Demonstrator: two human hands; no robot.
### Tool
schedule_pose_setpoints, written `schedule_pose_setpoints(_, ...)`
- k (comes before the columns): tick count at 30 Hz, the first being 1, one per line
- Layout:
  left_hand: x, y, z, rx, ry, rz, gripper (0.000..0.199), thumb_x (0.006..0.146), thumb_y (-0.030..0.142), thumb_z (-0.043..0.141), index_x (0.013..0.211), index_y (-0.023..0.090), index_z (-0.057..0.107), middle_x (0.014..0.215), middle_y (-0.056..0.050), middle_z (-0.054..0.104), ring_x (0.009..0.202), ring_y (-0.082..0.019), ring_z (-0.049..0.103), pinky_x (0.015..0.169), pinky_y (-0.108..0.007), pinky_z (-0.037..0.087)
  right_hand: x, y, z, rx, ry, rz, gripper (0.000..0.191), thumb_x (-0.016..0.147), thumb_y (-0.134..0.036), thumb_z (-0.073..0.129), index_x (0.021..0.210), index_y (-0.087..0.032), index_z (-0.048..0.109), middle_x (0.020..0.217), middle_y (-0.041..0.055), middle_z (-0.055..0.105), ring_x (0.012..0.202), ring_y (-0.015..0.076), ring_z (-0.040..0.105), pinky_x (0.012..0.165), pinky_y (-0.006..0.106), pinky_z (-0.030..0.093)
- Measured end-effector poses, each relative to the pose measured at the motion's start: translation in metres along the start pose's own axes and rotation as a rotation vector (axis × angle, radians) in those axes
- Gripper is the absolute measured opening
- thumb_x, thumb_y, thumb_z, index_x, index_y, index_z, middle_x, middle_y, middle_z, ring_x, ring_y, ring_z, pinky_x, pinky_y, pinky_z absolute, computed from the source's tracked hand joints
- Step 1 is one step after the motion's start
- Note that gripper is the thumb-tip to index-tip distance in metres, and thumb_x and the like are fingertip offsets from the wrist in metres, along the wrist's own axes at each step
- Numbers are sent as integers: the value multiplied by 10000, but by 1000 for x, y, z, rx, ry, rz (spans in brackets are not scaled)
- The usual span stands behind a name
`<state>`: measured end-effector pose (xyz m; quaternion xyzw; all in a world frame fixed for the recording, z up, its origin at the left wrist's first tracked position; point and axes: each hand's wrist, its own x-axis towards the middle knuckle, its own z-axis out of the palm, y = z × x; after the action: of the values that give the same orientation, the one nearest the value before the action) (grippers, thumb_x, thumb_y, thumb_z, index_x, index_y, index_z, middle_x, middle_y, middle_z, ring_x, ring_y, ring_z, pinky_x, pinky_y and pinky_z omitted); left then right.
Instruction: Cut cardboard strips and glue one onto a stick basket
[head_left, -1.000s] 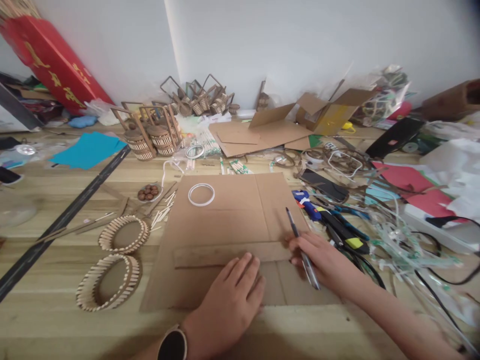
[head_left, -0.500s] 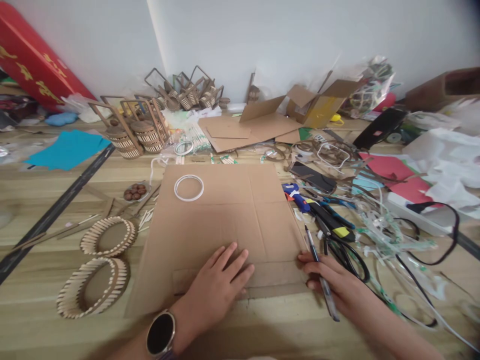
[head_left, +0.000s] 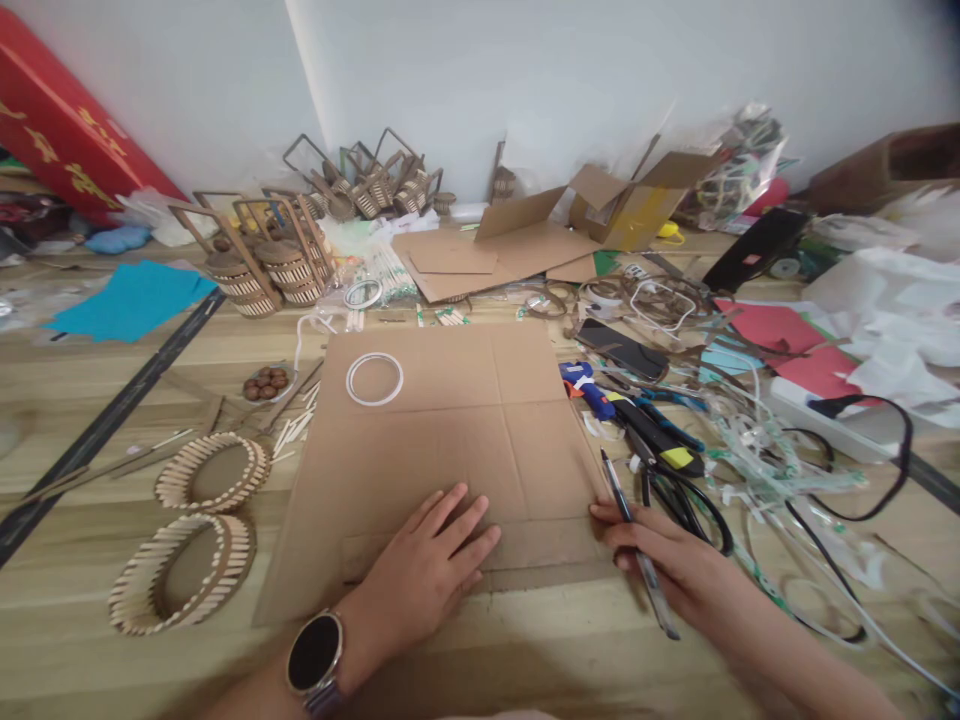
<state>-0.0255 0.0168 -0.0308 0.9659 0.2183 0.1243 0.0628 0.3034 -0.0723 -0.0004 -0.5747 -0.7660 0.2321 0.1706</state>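
A flat sheet of cardboard (head_left: pixel 427 440) lies in front of me, creased along its right part and near its front edge. My left hand (head_left: pixel 431 555) rests flat on its front part, fingers spread. At the sheet's front right edge, my right hand (head_left: pixel 660 555) holds a pen (head_left: pixel 630 525) between its fingers, the dark tip pointing away from me. A white ring (head_left: pixel 374 379), like a thin roll of tape, lies on the sheet's far left part. Left of the sheet sit two oval basket rims of short wooden sticks (head_left: pixel 214 472).
Right of the sheet lie a blue glue gun (head_left: pixel 589 390), a black phone (head_left: pixel 622 348), coiled black cable (head_left: pixel 690 510) and tangled clear strips. A bowl of brown balls (head_left: pixel 266 382) stands left. Small finished baskets (head_left: pixel 289 265) and an opened cardboard box (head_left: pixel 637 205) stand at the back.
The whole view has shifted slightly. Both hands keep their places on and beside the cardboard, and the pen stays in my right hand.
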Motion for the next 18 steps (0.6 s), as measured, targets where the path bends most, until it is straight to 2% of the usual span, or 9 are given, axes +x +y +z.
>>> schedule_pose_setpoints(4,0,2,-1,12,29,0,375,956,220,537,1330,198,546,1408,-107,536,1335,-298,408,1048,-491,457,0,3,-9,-7,-31,-21,238,957,-246,433,931,-250,669,1255,122,683,1265,250,573,975,383,528)
schedule_pose_setpoints(7,-2,3,0,45,50,15,347,961,166,496,1299,189,567,1246,-125,600,1125,-252,523,951,-443,510,2,1,-14,-16,-24,-44,234,934,-208,434,851,-253,648,1226,114,703,1256,259,571,943,412,542)
schedule_pose_setpoints(9,-3,3,-1,66,76,36,338,972,130,449,1279,189,578,1156,-107,618,1031,-224,537,915,-404,521,4,-2,-17,-16,-19,-42,238,925,-197,431,802,-250,628,1203,116,712,1194,260,609,895,411,562)
schedule_pose_setpoints(12,-3,2,-3,84,119,59,322,989,125,409,1247,183,593,1116,-91,625,1006,-216,537,888,-370,526,4,-9,-21,-11,-13,-17,245,923,-197,422,785,-247,618,1175,123,719,1102,248,660,837,388,581)
schedule_pose_setpoints(18,-2,3,-9,100,116,83,314,1001,127,391,1220,184,608,1117,-77,655,997,-202,556,866,-338,533,6,-13,-26,15,-19,-10,228,891,-157,442,799,-253,627,1092,102,743,1114,247,664,846,381,578)
